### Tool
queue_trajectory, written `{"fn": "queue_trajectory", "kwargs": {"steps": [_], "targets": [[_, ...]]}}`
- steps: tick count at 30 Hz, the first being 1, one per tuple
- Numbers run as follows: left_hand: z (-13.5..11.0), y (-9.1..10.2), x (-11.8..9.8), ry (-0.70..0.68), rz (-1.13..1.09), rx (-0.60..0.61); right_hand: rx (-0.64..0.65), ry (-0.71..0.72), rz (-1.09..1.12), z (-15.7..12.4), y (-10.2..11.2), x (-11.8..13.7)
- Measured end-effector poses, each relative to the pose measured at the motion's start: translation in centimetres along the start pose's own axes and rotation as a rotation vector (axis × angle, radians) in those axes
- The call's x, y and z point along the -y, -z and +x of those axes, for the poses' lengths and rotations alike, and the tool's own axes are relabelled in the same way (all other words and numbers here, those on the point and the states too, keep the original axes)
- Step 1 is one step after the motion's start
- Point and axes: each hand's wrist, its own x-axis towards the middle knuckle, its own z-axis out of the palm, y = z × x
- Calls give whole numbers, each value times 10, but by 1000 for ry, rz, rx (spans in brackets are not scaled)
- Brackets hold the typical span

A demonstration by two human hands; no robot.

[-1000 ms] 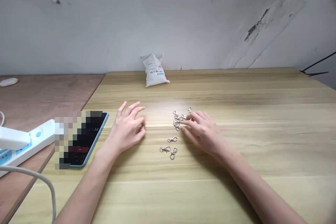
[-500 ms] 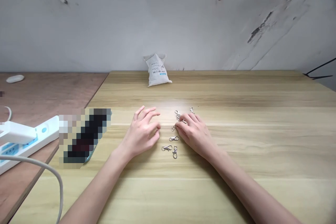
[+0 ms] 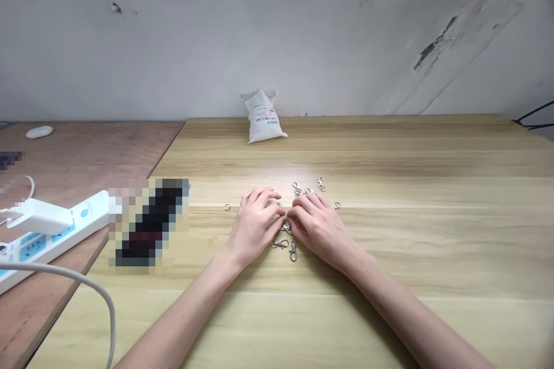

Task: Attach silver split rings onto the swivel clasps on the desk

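Observation:
My left hand (image 3: 255,225) and my right hand (image 3: 318,225) lie on the pale wooden table (image 3: 389,155), their fingertips meeting around a small silver swivel clasp (image 3: 285,222). Their fingers hide part of it, so I cannot tell whether either hand grips it. Loose silver lobster clasps (image 3: 280,243) lie just below my hands, and others (image 3: 303,189) lie just above. A small split ring (image 3: 227,207) sits left of my left hand. Another ring (image 3: 336,206) sits just beyond my right fingers.
A white sealed bag (image 3: 262,118) leans near the wall at the table's far edge. To the left, a pixelated block (image 3: 149,222) covers an object. A white power strip (image 3: 56,236) with a cable lies on a lower plywood surface (image 3: 86,155).
Both hands have slid together over the clasps, and my left hand has moved right. The clasps above them are more spread out, and a ring now shows on each side.

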Motion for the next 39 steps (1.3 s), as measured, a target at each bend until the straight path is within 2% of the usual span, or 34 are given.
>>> {"fn": "queue_trajectory", "kwargs": {"steps": [7,12,18,22,29,32,36,39], "targets": [[-1,7,-3,-24,-152,-45,16,-6,156,-3,1,-5],[-1,7,-3,-56,-144,-89,-73,-27,264,-4,2,-9],[-2,8,-6,50,-235,-76,-207,4,185,-2,3,-4],[-3,9,-5,62,-259,-57,-210,32,137,-3,4,-2],[-2,5,0,25,-220,-30,-214,82,68,-2,7,-1],[-1,5,0,0,-149,-64,-230,80,83,-3,11,3],[-2,8,-1,-28,-57,-128,-215,158,197,-6,19,7],[-2,10,-1,-50,-34,-179,-243,60,269,-7,23,3]]}}
